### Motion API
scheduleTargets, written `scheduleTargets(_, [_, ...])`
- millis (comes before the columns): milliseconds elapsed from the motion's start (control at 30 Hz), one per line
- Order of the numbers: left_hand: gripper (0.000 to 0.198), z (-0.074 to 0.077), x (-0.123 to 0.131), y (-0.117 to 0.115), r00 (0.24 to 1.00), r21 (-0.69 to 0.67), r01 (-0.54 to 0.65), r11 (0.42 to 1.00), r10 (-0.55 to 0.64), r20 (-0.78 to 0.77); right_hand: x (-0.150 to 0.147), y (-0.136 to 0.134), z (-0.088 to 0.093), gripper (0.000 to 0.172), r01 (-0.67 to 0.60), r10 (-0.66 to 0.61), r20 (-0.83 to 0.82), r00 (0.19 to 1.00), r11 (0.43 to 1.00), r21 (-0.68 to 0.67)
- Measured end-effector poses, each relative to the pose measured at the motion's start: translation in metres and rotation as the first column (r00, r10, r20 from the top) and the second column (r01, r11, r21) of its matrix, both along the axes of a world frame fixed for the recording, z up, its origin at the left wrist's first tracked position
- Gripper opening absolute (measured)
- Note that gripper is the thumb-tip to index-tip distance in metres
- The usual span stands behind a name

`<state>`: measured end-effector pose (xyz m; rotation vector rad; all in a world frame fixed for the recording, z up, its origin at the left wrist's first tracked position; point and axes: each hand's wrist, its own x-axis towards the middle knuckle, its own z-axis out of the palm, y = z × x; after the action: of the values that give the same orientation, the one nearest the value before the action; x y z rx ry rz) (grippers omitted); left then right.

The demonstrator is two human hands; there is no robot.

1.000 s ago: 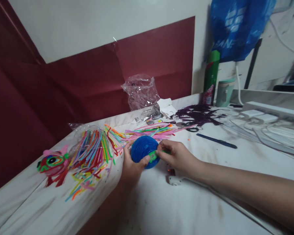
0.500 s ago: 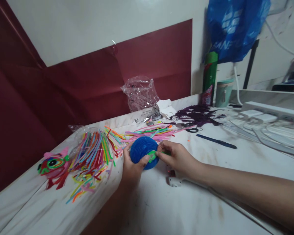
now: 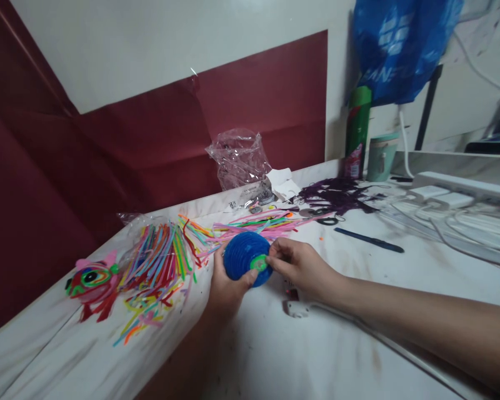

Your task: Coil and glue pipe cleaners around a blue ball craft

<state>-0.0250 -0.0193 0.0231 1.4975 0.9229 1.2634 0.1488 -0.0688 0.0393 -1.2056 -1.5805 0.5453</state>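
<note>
Since half a second ago, one blue ball (image 3: pixel 238 254) is sitting very slightly further right in view, and the one green disc (image 3: pixel 259 263) on it is looking rounder, while the green end at the right hand (image 3: pixel 296 264) is no longer showing. Two hands are working above the worktop (image 3: pixel 337 350): the left hand (image 3: pixel 227 284) is cupping the ball from its left side, its fingers curling around behind and its thumb pressing near the disc's lower edge; the right hand's thumb and forefinger are pinching the disc's right edge. The ball is being held in front of one pile of coloured strips (image 3: pixel 266 223), too many to count. To the left, one fan of strips (image 3: pixel 158 255) is lying behind one scatter of clippings (image 3: pixel 144 318), and one red-and-pink figure (image 3: pixel 95 284) is standing on two red legs. Beyond the right hand, one dark blue stick (image 3: pixel 369 240) is lying, with one purple tangle (image 3: pixel 335 195) further back. One power strip (image 3: pixel 483 189) is carrying two white chargers (image 3: pixel 427 193); one pale green cup (image 3: pixel 382 159) is standing near one green can (image 3: pixel 359 119).
</note>
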Motion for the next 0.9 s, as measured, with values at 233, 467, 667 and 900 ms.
scheduleTargets(233, [0.075, 0.004, 0.000, -0.004, 1.000, 0.032, -0.022, 0.999, 0.022, -0.018, -0.001, -0.002, -0.003, 0.011, -0.009, 0.008, 0.033, 0.999, 0.999, 0.030])
scheduleTargets(467, [0.068, 0.004, -0.001, -0.001, 0.997, 0.048, -0.068, 0.997, 0.070, -0.038, -0.002, -0.005, 0.000, 0.010, 0.005, -0.013, 0.126, 0.992, 0.998, 0.060])
scheduleTargets(667, [0.073, 0.007, -0.002, -0.004, 0.985, 0.085, -0.103, 0.991, 0.114, -0.126, -0.003, -0.009, 0.001, 0.011, 0.027, -0.043, 0.205, 0.978, 0.996, 0.082])
scheduleTargets(900, [0.070, 0.013, -0.003, -0.004, 0.989, 0.046, -0.073, 0.996, 0.078, -0.127, 0.000, -0.008, 0.000, 0.015, 0.031, -0.060, 0.254, 0.965, 0.993, 0.116])
